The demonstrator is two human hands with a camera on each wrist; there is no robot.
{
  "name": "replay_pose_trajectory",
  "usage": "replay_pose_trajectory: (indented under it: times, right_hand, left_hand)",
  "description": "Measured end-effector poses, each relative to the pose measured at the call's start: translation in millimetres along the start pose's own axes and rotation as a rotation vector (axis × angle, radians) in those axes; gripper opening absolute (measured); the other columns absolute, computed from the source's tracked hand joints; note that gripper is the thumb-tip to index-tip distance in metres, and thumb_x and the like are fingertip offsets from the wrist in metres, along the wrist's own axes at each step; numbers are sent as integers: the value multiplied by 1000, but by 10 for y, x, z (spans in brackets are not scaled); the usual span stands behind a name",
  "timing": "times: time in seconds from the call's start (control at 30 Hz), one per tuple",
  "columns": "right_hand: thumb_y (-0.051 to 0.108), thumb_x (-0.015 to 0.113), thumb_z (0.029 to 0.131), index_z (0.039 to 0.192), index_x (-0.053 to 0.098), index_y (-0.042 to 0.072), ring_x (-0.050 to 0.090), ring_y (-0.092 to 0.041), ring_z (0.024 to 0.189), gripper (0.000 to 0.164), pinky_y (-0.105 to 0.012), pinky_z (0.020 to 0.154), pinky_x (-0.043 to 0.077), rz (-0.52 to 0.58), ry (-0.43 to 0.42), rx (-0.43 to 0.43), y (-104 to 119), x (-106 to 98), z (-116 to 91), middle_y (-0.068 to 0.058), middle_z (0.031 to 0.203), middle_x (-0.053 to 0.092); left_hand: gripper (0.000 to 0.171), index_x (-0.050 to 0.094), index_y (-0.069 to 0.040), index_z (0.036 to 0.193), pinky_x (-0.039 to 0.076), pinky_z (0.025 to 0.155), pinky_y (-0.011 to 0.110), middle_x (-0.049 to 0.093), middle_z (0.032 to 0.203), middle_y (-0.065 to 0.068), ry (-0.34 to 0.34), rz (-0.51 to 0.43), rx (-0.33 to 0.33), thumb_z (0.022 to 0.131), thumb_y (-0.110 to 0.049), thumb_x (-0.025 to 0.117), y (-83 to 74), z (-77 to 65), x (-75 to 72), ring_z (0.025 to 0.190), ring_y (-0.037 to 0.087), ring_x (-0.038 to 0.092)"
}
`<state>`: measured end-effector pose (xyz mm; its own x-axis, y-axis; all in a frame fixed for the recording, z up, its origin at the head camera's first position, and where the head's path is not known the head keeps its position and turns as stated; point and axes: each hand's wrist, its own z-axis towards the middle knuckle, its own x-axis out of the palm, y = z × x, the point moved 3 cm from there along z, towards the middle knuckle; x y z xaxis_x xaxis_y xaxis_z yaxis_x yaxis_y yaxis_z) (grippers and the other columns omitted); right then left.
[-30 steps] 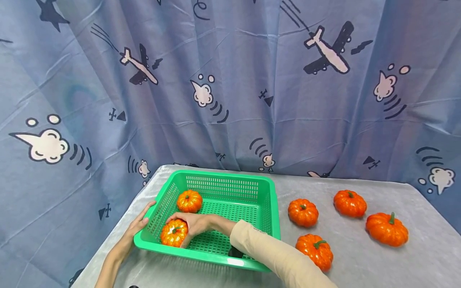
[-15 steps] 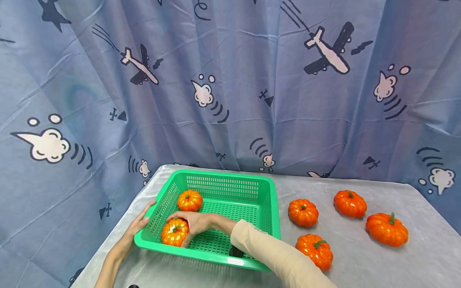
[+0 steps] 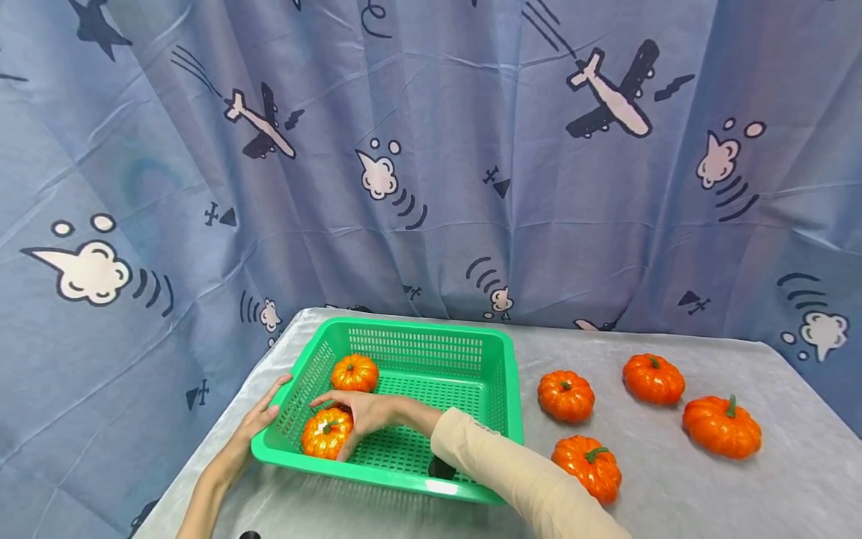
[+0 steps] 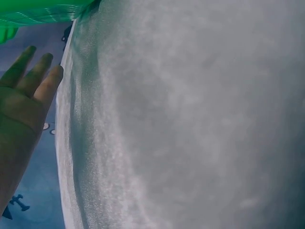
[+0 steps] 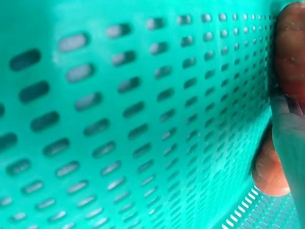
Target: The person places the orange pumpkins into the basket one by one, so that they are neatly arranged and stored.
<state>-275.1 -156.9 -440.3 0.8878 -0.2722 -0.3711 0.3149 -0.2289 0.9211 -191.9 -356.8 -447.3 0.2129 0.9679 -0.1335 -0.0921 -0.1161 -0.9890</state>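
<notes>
In the head view, my left hand (image 3: 259,419) rests with extended fingers against the left rim of a green slotted plastic basket (image 3: 377,479). The left wrist view shows the same hand (image 4: 24,100) with its fingers straight. Inside the basket, my right hand (image 3: 367,415) arches over the right side of an orange toy pumpkin (image 3: 326,434) in the near left corner. Its upper finger stands raised off the pumpkin, and the thumb lies along the near side. A second pumpkin (image 3: 355,373) sits just behind. The right wrist view catches part of that hand (image 5: 289,143) near the basket's wall.
Several more pumpkins lie on the grey cloth-covered table right of the basket, among them one (image 3: 566,397) close to its rim and one (image 3: 723,427) farthest right. My sleeve (image 3: 518,471) crosses the basket's near right corner. A blue patterned curtain (image 3: 431,247) hangs behind.
The right hand's fingers have lifted and spread a little from the near pumpkin, which stays in place. The left hand has kept its place at the rim.
</notes>
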Motion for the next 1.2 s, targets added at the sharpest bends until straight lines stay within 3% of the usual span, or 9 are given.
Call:
replay_pose_trajectory:
  times: [0.1, 0.23, 0.43, 0.67, 0.9, 1.2]
  right_hand:
    - [-4, 81, 71, 144, 38, 15, 43, -9, 125, 88, -22, 98, 37, -10, -7, -14, 26, -34, -26, -2, 143, 41]
    - [-4, 78, 75, 146, 36, 10, 32, -16, 137, 84, -26, 108, 30, 21, -11, -20, 87, -118, -82, -7, 150, 36]
    - [-9, 70, 81, 146, 33, -1, 29, -21, 140, 76, -28, 110, 29, 100, -48, -53, 203, -286, -234, -14, 152, 31]
    - [-10, 65, 85, 141, 43, -4, 37, -26, 136, 60, -31, 103, 40, 197, -87, -96, 388, -431, -429, -19, 147, 39]
    - [-9, 63, 86, 138, 46, -5, 45, -21, 131, 55, -31, 102, 40, 198, -110, -152, 572, -593, -663, -18, 142, 46]
    - [-9, 64, 86, 137, 47, -5, 42, -29, 132, 53, -28, 103, 39, 199, -170, -186, 581, -780, -1036, -17, 140, 49]
  left_hand:
    - [57, 10, -16, 155, 53, 81, 36, 41, 139, 13, 4, -5, 2, 102, -28, 29, 10, 6, -5, 97, 23, 64]
    - [56, 11, -15, 154, 52, 83, 34, 45, 131, -8, 2, 9, 1, 102, -27, 29, 24, -1, -7, 101, 19, 62]
    - [54, 14, -15, 154, 49, 85, 30, 40, 133, -13, -22, 33, 7, 103, -26, 28, 5, -26, 19, 106, 14, 57]
    - [55, 12, -19, 155, 50, 82, 31, 35, 133, -13, -21, 47, -5, 103, -29, 28, -19, -37, 29, 101, 14, 58]
    - [53, 16, -24, 154, 54, 77, 34, 50, 125, -16, -2, 18, 14, 103, -27, 28, -44, -8, 7, 93, 17, 64]
    - [52, 18, -25, 153, 54, 75, 34, 47, 125, -18, -17, 40, -3, 102, -28, 28, -43, -30, 46, 92, 16, 62]
